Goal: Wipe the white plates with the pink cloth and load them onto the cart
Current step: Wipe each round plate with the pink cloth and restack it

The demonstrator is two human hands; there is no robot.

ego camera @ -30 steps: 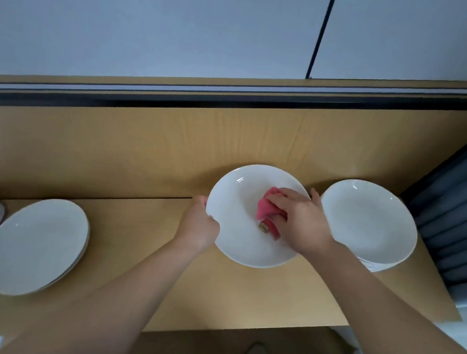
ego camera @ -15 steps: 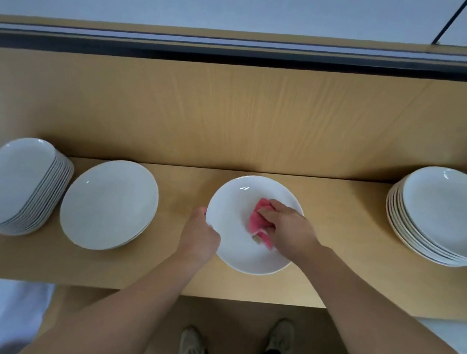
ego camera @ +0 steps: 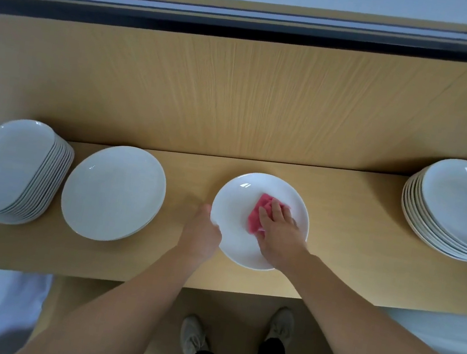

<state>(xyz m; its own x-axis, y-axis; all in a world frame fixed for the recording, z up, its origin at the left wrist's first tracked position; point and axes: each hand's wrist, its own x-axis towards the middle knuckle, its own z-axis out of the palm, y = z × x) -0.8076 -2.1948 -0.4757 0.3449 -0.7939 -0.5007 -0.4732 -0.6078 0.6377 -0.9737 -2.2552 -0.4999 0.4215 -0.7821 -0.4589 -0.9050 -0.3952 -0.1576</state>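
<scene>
Plate being wiped at mid-table, held by both hands.

The white plate (ego camera: 237,204) is lain flat on the table (ego camera: 342,253), near its front edge. Its left rim is grasped by the left hand (ego camera: 202,233) in a curled grip. The pink cloth (ego camera: 258,215) is pressed onto the plate's middle by the right hand (ego camera: 279,235), fingers laid fairly flat, grip released rather than clenched. The plate is round, so no long axis is given. The left hand is nearer the left round stack (ego camera: 113,192), the right hand nearer the right stack (ego camera: 464,208). No cart is seen. Against half a second ago, the plate is unmoved and the right fingers are flattened from a bunched hold.
</scene>
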